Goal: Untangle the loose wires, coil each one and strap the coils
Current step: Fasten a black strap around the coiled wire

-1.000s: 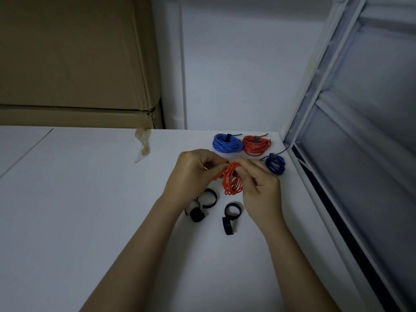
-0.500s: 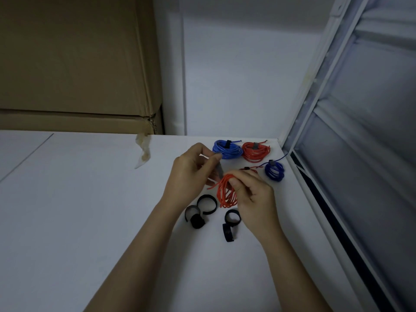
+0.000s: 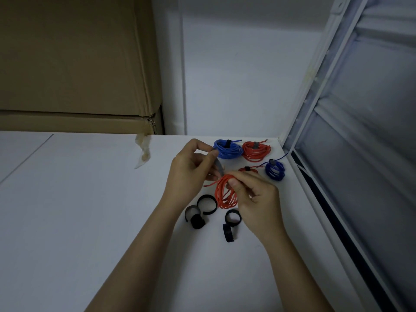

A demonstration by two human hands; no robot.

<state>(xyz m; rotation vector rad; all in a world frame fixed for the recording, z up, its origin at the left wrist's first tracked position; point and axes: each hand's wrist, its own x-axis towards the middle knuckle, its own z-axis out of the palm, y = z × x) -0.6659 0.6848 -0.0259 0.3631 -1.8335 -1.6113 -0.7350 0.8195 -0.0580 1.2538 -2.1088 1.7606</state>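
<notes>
While both hands work above the table (image 3: 67,221):
Right hand (image 3: 254,199): pinches red coil (image 3: 225,194) at its top; loops hang below the grip.
Left hand (image 3: 191,174): pinches grey strap (image 3: 219,165), just beside coil.
Strapped coils: far corner.

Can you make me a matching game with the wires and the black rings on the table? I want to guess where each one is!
Things:
1. red coil
2. grey strap
3. light blue coil
4. loose black straps

Places:
A. lying at the back, already strapped
B. pinched in the left hand
C. lying on the white table, below the hands
D. held in the right hand

Pairs: 1-D, 2-B, 3-A, 4-C
</notes>
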